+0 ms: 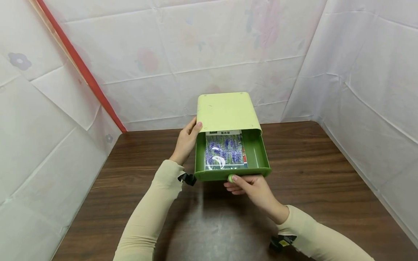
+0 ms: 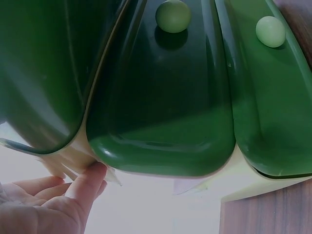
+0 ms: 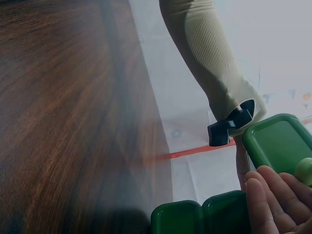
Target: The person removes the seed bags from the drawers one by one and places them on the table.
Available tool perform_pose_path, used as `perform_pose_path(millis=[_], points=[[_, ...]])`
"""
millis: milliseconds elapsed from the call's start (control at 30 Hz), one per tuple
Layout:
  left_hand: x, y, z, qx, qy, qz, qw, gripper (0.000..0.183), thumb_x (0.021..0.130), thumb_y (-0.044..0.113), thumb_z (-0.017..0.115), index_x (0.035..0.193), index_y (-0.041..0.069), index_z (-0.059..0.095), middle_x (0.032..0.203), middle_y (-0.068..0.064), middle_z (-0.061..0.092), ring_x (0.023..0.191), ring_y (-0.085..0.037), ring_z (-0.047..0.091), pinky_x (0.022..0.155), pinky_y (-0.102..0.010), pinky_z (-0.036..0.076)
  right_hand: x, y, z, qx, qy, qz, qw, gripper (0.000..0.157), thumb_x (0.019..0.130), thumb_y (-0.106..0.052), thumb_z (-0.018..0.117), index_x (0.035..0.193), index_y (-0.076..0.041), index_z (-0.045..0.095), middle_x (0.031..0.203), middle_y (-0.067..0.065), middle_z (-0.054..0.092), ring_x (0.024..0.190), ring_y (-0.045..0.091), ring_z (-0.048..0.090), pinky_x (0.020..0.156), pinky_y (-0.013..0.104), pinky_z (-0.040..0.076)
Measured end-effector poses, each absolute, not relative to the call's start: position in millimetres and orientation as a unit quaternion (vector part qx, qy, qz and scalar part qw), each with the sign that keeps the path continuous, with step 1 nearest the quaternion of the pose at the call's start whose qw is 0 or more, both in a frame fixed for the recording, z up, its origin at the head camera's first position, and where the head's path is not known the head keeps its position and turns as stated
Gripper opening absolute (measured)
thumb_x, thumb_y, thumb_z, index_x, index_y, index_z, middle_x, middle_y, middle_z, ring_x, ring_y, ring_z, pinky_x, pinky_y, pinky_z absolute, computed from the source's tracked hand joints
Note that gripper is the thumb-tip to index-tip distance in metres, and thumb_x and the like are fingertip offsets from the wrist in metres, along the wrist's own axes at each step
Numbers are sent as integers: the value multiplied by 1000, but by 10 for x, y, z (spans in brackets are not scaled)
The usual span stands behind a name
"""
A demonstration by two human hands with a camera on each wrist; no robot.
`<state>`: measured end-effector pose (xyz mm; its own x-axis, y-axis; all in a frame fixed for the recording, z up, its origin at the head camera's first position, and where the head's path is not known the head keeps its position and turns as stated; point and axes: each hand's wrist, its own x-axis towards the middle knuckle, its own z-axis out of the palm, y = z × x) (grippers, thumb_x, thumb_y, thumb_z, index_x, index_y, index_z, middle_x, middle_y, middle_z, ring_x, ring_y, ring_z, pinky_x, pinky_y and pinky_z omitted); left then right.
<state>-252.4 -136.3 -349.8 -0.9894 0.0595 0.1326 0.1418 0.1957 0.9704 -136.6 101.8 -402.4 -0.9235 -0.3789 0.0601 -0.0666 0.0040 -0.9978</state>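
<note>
A small cabinet (image 1: 226,110) with a pale yellow-green shell stands near the back of the table. Its green top drawer (image 1: 256,152) is pulled out toward me. Inside lies a shiny packet (image 1: 223,150) with a picture of purple flowers, its far end under the shell. My left hand (image 1: 186,143) rests against the cabinet's left side, thumb at the upper front edge and fingers extended along the side. Below the drawer front, my right hand (image 1: 256,190) pinches the round light green knob (image 1: 231,178). Lower closed drawers (image 2: 165,107) show in the left wrist view.
The dark wood-grain table (image 1: 310,174) extends to both sides of the cabinet. Pale printed sheeting (image 1: 183,54) hangs behind and at the sides. A red strip (image 1: 81,65) runs down the left corner to the table. Both wrists wear black camera mounts (image 1: 187,178).
</note>
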Motion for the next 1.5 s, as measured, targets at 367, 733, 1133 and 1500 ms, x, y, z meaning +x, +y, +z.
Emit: perform_pose_path(millis=[367, 733, 1133, 1500], points=[[-2619, -1397, -3584, -58, -772, -632, 17, 59, 104, 43, 45, 156, 23, 26, 161, 0, 30, 143, -22, 37, 113, -42, 39, -1368, 1140, -3886, -185, 741, -619, 183, 43, 103, -28, 53, 104, 11, 70, 97, 25, 73, 84, 22, 74, 76, 38, 61], [-2596, -1389, -3616, -63, -768, -636, 28, 65, 98, 57, 47, 154, 30, 29, 160, 5, 31, 143, -18, 37, 114, -42, 38, -1302, 1362, -3513, -317, 778, -520, 151, 25, 101, -20, 57, 82, -9, 69, 78, 5, 71, 70, 13, 69, 66, 37, 60], [-2597, -1397, -3621, -65, -771, -633, 29, 67, 97, 60, 47, 155, 31, 28, 161, 4, 29, 145, -20, 35, 115, -43, 36, -1461, 1476, -3029, -376, 806, -443, -115, 17, 94, -3, 64, 93, -19, 70, 85, -5, 66, 69, 6, 54, 57, 21, 46], [-2589, -1415, -3621, -68, -759, -647, 27, 62, 100, 54, 46, 154, 32, 28, 160, 7, 29, 145, -17, 34, 116, -42, 35, -1845, 1351, -3026, -375, 887, -231, -138, 48, 93, -30, 69, 134, -11, 57, 132, 7, 56, 121, 25, 54, 101, 45, 47]])
